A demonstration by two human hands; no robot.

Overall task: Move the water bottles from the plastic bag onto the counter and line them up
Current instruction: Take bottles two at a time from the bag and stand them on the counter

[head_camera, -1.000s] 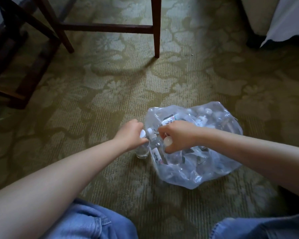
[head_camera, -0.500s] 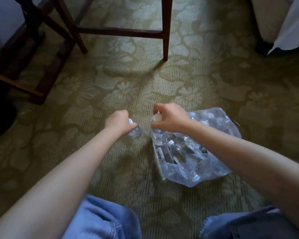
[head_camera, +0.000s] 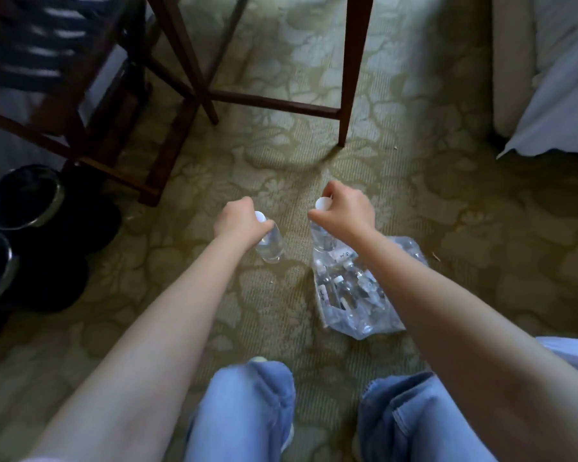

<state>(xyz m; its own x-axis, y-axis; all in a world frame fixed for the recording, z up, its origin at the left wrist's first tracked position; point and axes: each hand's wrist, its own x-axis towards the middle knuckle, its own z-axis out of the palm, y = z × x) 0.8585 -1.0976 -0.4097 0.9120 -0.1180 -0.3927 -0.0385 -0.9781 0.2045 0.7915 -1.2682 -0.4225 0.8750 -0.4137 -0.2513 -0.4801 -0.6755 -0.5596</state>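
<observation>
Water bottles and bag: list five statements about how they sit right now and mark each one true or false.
1. The left hand grips one water bottle near its cap. True.
2. The right hand is empty. False: it holds a second bottle by the neck.
3. The plastic bag lies on the carpet with more bottles inside. True.
4. The bag sits on the person's left side. False: it lies to the right, across from the dark bins at far left.
5. Both held bottles hang cap up. True.
</observation>
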